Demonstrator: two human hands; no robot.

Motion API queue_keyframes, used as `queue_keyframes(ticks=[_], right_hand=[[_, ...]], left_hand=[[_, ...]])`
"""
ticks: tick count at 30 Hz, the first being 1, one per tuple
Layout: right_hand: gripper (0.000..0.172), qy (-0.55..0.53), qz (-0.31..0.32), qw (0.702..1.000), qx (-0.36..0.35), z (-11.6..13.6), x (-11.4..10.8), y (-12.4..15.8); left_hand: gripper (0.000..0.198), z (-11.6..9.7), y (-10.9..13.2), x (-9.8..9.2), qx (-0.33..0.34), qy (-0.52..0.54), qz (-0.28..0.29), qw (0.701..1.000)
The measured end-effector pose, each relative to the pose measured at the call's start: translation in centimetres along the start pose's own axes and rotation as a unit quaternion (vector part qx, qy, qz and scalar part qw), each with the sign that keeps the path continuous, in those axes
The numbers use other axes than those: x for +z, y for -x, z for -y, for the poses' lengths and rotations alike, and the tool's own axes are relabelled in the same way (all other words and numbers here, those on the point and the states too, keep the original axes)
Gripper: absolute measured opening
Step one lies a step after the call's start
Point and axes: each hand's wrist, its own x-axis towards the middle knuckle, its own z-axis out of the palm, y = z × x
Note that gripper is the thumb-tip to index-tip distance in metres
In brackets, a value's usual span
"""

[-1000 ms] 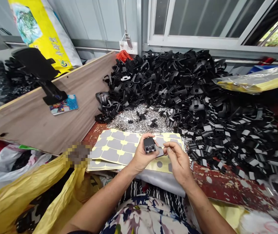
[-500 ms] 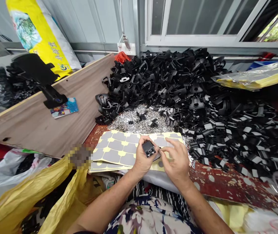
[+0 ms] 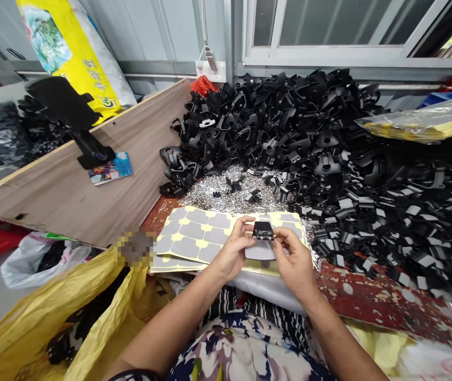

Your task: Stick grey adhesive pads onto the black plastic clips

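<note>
A small black plastic clip part (image 3: 263, 230) is held level above the sheets, gripped from both sides. My left hand (image 3: 231, 251) pinches its left side between thumb and fingers. On its right side my right hand (image 3: 295, 259) closes thumb and fingertips. Just under the part shows a grey rounded flap (image 3: 259, 251); whether it is joined to the part I cannot tell. Beneath the hands lie yellow-backed sheets of grey stickers (image 3: 190, 241). Any small pin between the fingers is too small to make out.
Behind the sheets lies a heap of small metal pins (image 3: 229, 193). Black plastic parts (image 3: 269, 121) are piled beyond it, with small black-and-grey clips (image 3: 360, 222) at right. A wooden board (image 3: 118, 185) leans at left, bearing a black stand (image 3: 67, 114). A yellow bag (image 3: 102, 312) hangs open front left.
My right hand has closed on the black part's right side, where it was pinching near its edge before. The part has turned level and moved slightly right and up.
</note>
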Motion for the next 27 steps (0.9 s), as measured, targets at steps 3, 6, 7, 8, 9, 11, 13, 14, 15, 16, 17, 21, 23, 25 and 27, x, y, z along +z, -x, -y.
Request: queue_keyframes(ticks=[3, 6, 7, 8, 9, 11, 13, 14, 15, 16, 17, 21, 23, 25, 27], right_hand=[[0.015, 0.072, -0.029, 0.996, -0.053, -0.5, 0.0, 0.1], [0.016, 0.116, -0.055, 0.986, -0.102, -0.7, 0.0, 0.4], [0.016, 0.124, -0.063, 0.984, -0.111, -0.7, 0.1, 0.5], [0.016, 0.126, -0.069, 0.983, -0.115, -0.9, 0.1, 0.6], [0.015, 0.121, -0.073, 0.983, -0.114, -1.0, 0.2, 0.7], [0.012, 0.087, -0.072, 0.989, -0.092, -1.7, 0.4, 0.9], [0.009, 0.027, -0.065, 0.996, -0.054, -2.5, 0.6, 1.0], [0.008, -0.006, -0.06, 0.998, -0.035, -2.9, 0.6, 1.0], [0.008, -0.032, -0.053, 0.998, -0.02, -3.3, 0.5, 1.0], [0.007, -0.046, -0.044, 0.998, -0.012, -3.5, 0.4, 0.9], [0.009, -0.046, -0.036, 0.998, -0.011, -3.6, 0.1, 0.8], [0.019, 0.086, -0.002, 0.992, -0.092, -2.1, -1.4, 0.6], [0.013, 0.159, 0.016, 0.973, -0.165, -0.7, -2.1, 0.8], [0.012, 0.192, 0.026, 0.952, -0.235, 0.7, -2.5, 1.3], [0.017, 0.181, 0.011, 0.944, -0.276, 1.8, -2.9, 1.7]], left_hand=[[0.048, 0.2, 0.2, -0.1, -0.056, 0.058, 0.014, 0.997], [0.047, 0.6, 0.4, 0.1, -0.085, 0.067, 0.009, 0.994], [0.045, 0.8, 0.4, 0.2, -0.093, 0.067, 0.003, 0.993], [0.045, 0.9, 0.4, 0.4, -0.101, 0.069, 0.002, 0.993], [0.044, 1.0, 0.4, 0.5, -0.108, 0.074, 0.005, 0.991], [0.042, 1.1, 0.4, 0.7, -0.119, 0.092, 0.025, 0.988], [0.04, 1.2, 0.4, 0.8, -0.124, 0.107, 0.045, 0.985], [0.039, 1.1, 0.4, 0.9, -0.126, 0.11, 0.051, 0.985], [0.039, 1.1, 0.4, 0.9, -0.126, 0.111, 0.053, 0.984], [0.039, 1.0, 0.5, 1.0, -0.122, 0.111, 0.051, 0.985], [0.04, 0.9, 0.5, 1.0, -0.113, 0.109, 0.042, 0.987], [0.04, 1.0, 0.8, 1.0, -0.068, 0.09, -0.003, 0.994], [0.04, 1.2, 0.8, 0.9, -0.058, 0.08, -0.007, 0.995], [0.04, 1.3, 0.6, 0.7, -0.055, 0.068, -0.017, 0.996], [0.039, 0.8, 0.4, 0.2, -0.039, 0.053, -0.071, 0.995]])
